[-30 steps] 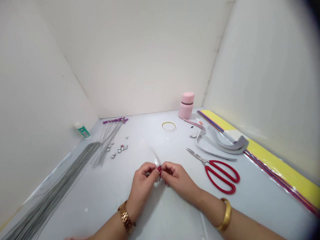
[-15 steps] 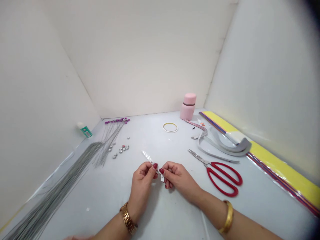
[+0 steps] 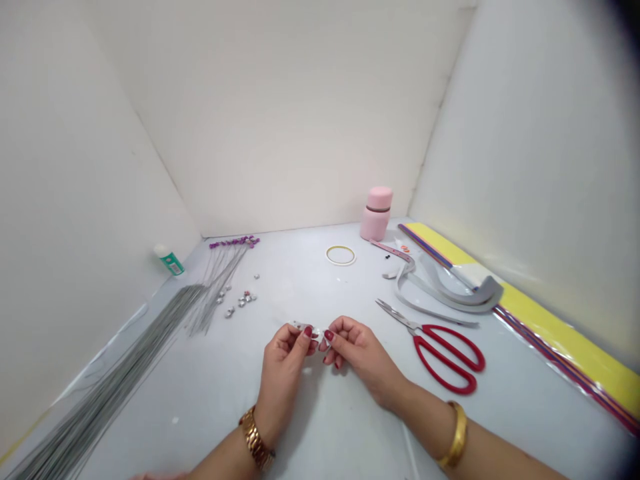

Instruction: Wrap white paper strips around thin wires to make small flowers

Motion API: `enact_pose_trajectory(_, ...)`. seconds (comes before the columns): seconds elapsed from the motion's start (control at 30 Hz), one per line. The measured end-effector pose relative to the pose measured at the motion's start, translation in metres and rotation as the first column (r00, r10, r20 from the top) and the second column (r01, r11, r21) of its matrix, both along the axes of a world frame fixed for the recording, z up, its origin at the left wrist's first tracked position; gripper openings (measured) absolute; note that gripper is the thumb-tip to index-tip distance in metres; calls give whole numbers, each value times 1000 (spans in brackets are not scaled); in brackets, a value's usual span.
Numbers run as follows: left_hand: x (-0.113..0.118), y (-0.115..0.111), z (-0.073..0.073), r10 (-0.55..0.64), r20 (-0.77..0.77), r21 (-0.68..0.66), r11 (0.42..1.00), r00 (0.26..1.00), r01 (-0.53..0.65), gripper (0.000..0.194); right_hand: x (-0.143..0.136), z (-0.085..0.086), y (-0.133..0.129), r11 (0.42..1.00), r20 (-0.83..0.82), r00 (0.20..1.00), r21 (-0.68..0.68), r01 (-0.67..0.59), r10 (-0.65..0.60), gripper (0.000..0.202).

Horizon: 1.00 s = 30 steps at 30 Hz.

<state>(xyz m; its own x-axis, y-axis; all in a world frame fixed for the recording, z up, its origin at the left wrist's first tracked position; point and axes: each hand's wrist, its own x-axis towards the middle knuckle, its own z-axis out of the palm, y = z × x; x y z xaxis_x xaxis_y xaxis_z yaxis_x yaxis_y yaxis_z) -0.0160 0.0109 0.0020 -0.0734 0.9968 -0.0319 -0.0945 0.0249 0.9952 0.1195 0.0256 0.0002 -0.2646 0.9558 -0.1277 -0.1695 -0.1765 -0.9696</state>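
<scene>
Over the middle of the table, my left hand (image 3: pixel 286 357) pinches a narrow silvery-white strip (image 3: pixel 299 325) between thumb and fingers. Only a short length of it shows behind the fingertips. My right hand (image 3: pixel 358 350) is closed close beside it, thumb against the fingers, at the strip's other end; the fingertips hide most of that part. Left of the hands lie several small silvery pieces (image 3: pixel 243 301), possibly folded bits of similar strip. Red-handled scissors (image 3: pixel 419 328) lie to the right of my right hand, blades pointing away.
Grey wire stems (image 3: pixel 125 360) run along the left, beside purple-tipped stems (image 3: pixel 235 242) and a green-and-white tube (image 3: pixel 171 260). Behind are a tape ring (image 3: pixel 355 257) and a pink flask (image 3: pixel 376 217). Grey strips (image 3: pixel 450 293) and yellow sheets (image 3: pixel 550 330) lie on the right.
The strip, which stuck out long past my left fingers, now shows only a short, flatter-lying part. My right hand has shifted slightly, and its fingers have rolled around the strip's end.
</scene>
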Motion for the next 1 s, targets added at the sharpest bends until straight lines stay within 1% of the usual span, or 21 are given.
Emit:
enact_pose_trajectory(0.07,-1,-3,0,-38,-61,-19,999,997,37,23,1,0,2,999,4,999,12,36,-37,19)
enact_pose_trajectory(0.13,-1,-7,2,-100,-201,25,994,974,107,29,3,0,3,998,34,998,30,51,-52,18)
enact_pose_trajectory(0.17,-2,-9,3,-106,-292,95,986,950,139,28,4,0,4,998,52,998,45,44,-46,18)
enact_pose_trajectory(0.2,-3,-10,4,-76,-381,197,967,921,161,23,5,0,3,997,68,997,67,29,-33,17)
enact_pose_trajectory(0.23,-4,-11,5,-17,-454,311,934,891,177,16,5,0,3,996,81,997,92,4,-12,17)
enact_pose_trajectory(0.27,-4,-11,6,39,-509,399,896,860,196,17,6,0,2,993,92,996,117,-23,12,16)
enact_pose_trajectory(0.3,-5,-10,6,71,-552,442,870,831,219,22,6,0,2,989,100,994,138,-48,35,15)
enact_pose_trajectory(0.33,-6,-8,7,71,-587,440,864,806,244,24,7,1,1,986,105,993,149,-71,55,14)
enact_pose_trajectory(0.4,-7,-5,6,10,-622,354,896,783,269,20,6,2,0,985,109,991,140,-96,81,14)
enact_pose_trajectory(0.47,-7,-3,5,-25,-599,282,929,800,239,15,6,2,0,989,111,990,111,-96,83,15)
enact_pose_trajectory(0.57,-6,-3,5,-15,-542,249,952,840,178,13,5,2,0,992,112,991,89,-88,78,19)
enact_pose_trajectory(0.67,-5,-5,7,-51,-502,187,968,863,166,15,5,0,2,993,80,993,77,-91,85,22)
enact_pose_trajectory(0.73,-4,-5,8,-85,-486,148,973,870,177,17,5,-1,2,995,29,996,44,-86,84,23)
enact_pose_trajectory(0.83,-4,-6,9,-106,-536,180,955,837,237,18,4,0,1,996,-69,995,-33,-81,78,25)
enact_pose_trajectory(0.9,-5,-6,8,-65,-605,237,937,794,257,20,3,1,0,993,-109,991,-73,-91,83,27)
enact_pose_trajectory(1.0,-7,-6,5,17,-667,283,931,745,232,20,2,2,0,991,-107,990,-84,-101,92,27)
